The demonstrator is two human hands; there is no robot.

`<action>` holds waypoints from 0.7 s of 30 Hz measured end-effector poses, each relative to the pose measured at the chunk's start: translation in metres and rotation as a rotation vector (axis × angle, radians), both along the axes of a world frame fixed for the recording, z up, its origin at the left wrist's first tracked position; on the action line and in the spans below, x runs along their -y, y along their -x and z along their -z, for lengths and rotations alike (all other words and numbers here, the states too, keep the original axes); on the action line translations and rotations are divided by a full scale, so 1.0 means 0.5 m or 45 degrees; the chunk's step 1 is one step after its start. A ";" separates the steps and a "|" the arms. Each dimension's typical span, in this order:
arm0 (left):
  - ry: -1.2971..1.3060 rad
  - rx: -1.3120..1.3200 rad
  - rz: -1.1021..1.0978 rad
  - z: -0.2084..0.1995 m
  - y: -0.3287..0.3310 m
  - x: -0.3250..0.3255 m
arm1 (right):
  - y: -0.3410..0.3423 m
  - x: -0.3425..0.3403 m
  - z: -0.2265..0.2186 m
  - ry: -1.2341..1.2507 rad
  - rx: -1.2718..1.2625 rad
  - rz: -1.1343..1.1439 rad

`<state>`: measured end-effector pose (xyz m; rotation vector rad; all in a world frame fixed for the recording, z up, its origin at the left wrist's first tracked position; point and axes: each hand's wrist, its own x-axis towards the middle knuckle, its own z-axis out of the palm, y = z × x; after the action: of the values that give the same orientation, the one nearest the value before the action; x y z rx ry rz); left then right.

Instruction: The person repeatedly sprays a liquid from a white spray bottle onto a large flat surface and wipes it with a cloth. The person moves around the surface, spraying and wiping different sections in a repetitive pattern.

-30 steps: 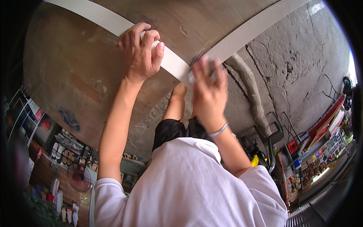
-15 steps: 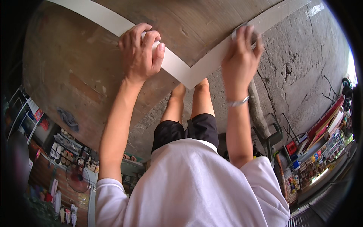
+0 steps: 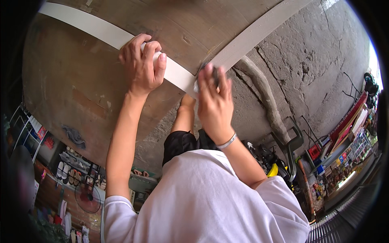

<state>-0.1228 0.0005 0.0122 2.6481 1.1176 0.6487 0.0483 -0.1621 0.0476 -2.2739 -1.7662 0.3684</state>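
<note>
Two flat white strips meet in a V-shaped corner near me. My left hand (image 3: 142, 71) is wrapped round the left strip (image 3: 91, 25), its fingers curled over the edge. At the corner my right hand (image 3: 216, 109), with a silver bracelet at the wrist, is blurred by motion. Under its fingers shows a small dark grey piece (image 3: 215, 75), pressed on the near end of the right strip (image 3: 253, 38); its kind is too smeared to tell. The corner itself is partly hidden by this hand. The strips lie on a worn brown board (image 3: 97, 81).
A grey cloth (image 3: 73, 135) lies on the board's left edge. Rough concrete floor (image 3: 320, 73) spreads at right, with a pale ridge (image 3: 261, 85) across it. At lower right stands a dark green chair (image 3: 292, 150). A fan (image 3: 87, 196) and a shoe rack (image 3: 73, 170) are at lower left.
My right hand has slid along the right strip toward me and left, to the corner, with the dark piece. My left hand keeps its hold on the left strip.
</note>
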 end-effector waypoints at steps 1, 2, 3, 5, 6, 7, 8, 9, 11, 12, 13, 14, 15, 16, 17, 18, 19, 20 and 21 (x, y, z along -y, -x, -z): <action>-0.006 -0.001 0.001 0.000 0.000 0.000 | -0.012 -0.003 -0.007 -0.017 0.032 -0.029; -0.015 -0.004 0.002 0.000 0.001 0.000 | -0.035 -0.010 -0.015 0.011 0.048 -0.069; -0.011 -0.009 0.003 0.001 0.001 -0.001 | -0.074 -0.045 0.010 -0.091 0.226 0.031; 0.017 -0.025 -0.008 0.001 0.001 0.002 | -0.184 -0.123 0.035 -0.367 0.338 0.190; 0.012 -0.028 -0.008 0.000 0.002 0.004 | -0.207 -0.146 0.037 -0.354 0.438 0.226; 0.010 -0.028 -0.005 0.000 0.002 0.005 | -0.190 -0.137 0.035 -0.341 0.334 0.234; 0.021 -0.028 -0.009 0.000 0.000 0.002 | -0.158 -0.121 0.027 -0.328 0.241 0.268; 0.000 -0.020 0.002 0.000 0.001 0.002 | -0.104 -0.083 0.028 -0.258 0.306 0.174; -0.015 -0.012 -0.003 0.000 0.001 0.001 | -0.005 -0.011 -0.003 -0.025 0.014 -0.016; -0.011 -0.009 -0.003 0.000 0.001 0.001 | -0.008 -0.010 -0.004 -0.057 0.031 -0.012; -0.010 -0.005 -0.001 0.000 0.001 0.000 | -0.017 -0.010 -0.006 -0.076 0.044 -0.028; -0.002 -0.007 -0.002 0.001 0.001 0.000 | -0.027 -0.010 -0.008 -0.122 0.060 -0.057; -0.005 -0.009 0.001 0.001 0.001 0.000 | -0.059 -0.042 0.019 -0.184 0.149 0.160; 0.002 -0.014 0.001 0.001 0.001 0.001 | -0.111 -0.077 0.026 -0.259 0.212 0.174; 0.019 -0.015 -0.004 0.001 0.001 0.001 | -0.159 -0.114 0.039 -0.416 0.315 0.233; 0.005 -0.020 -0.003 0.000 0.001 0.003 | -0.150 -0.108 0.037 -0.371 0.265 0.223; 0.000 -0.019 -0.005 -0.001 0.001 0.003 | -0.132 -0.100 0.030 -0.327 0.219 0.217; 0.009 -0.027 -0.005 0.000 0.000 0.001 | -0.109 -0.087 0.023 -0.258 0.177 0.216; 0.001 -0.014 0.001 -0.001 0.001 0.001 | -0.063 -0.047 0.025 -0.165 0.110 0.135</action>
<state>-0.1231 0.0001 0.0126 2.6546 1.1195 0.6338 0.0799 -0.1384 0.0351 -2.3111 -1.6479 0.1336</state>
